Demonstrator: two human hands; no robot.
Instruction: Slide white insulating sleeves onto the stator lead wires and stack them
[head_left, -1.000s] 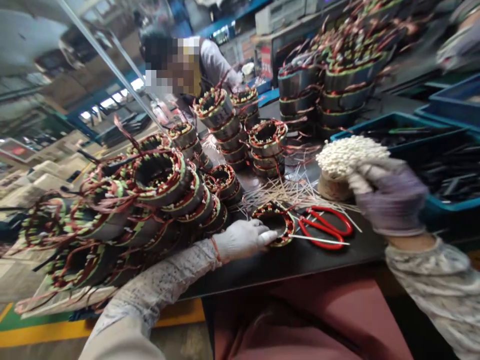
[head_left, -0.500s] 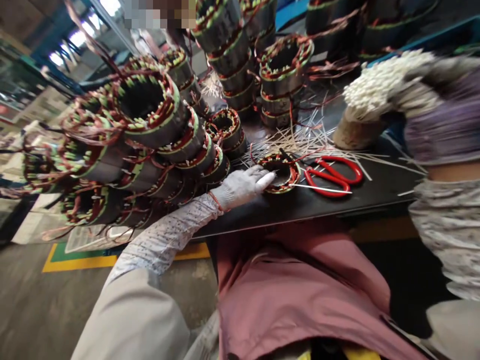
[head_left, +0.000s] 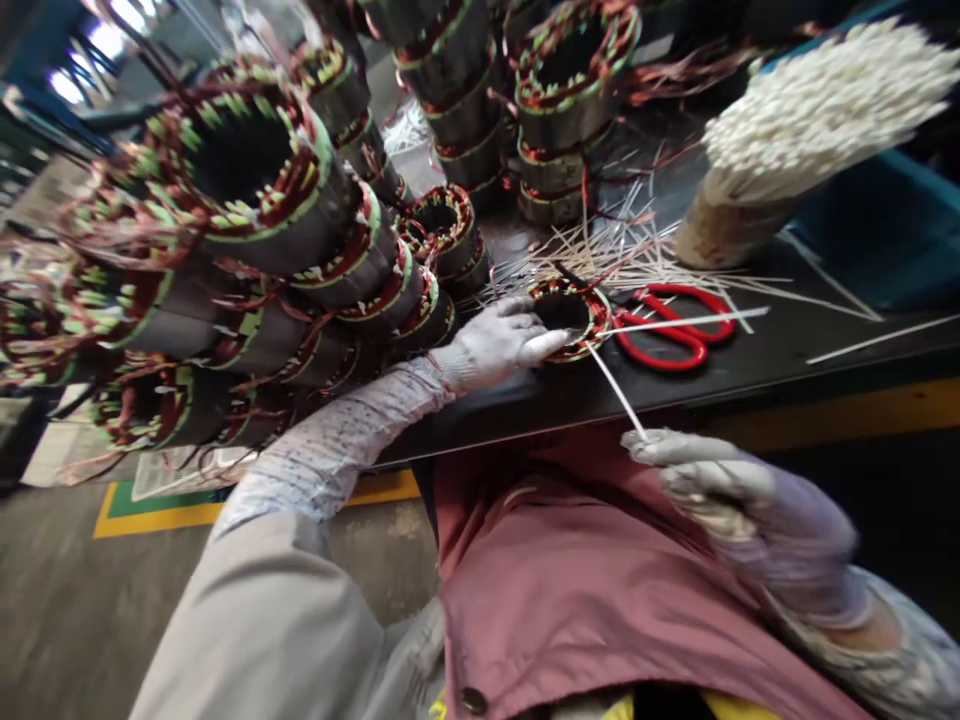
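Note:
A small motor stator [head_left: 566, 318] with red and copper windings and green slot liners lies at the table's front. My left hand [head_left: 506, 340], in a white glove, grips its left side, fingers on the rim and thumb at the near edge. Low on the right, my right hand [head_left: 694, 475], also gloved, pinches the end of a thin white strip [head_left: 616, 390]. The strip's far tip reaches the stator's near rim. Another white strip [head_left: 682, 321] sticks out from the stator to the right, over the red-handled scissors [head_left: 675, 328].
Stacked stators [head_left: 262, 240] crowd the left, and more stacks [head_left: 566, 110] stand behind. Loose white strips [head_left: 600, 250] litter the dark table [head_left: 465, 430]. At right a thick bundle of white strips [head_left: 817, 110] stands in a brown holder [head_left: 724, 225], beside a blue bin [head_left: 877, 220].
My right hand has come from the white bundle down towards the front, now holding a strip against the stator. My left hand stays on the stator. The view has shifted.

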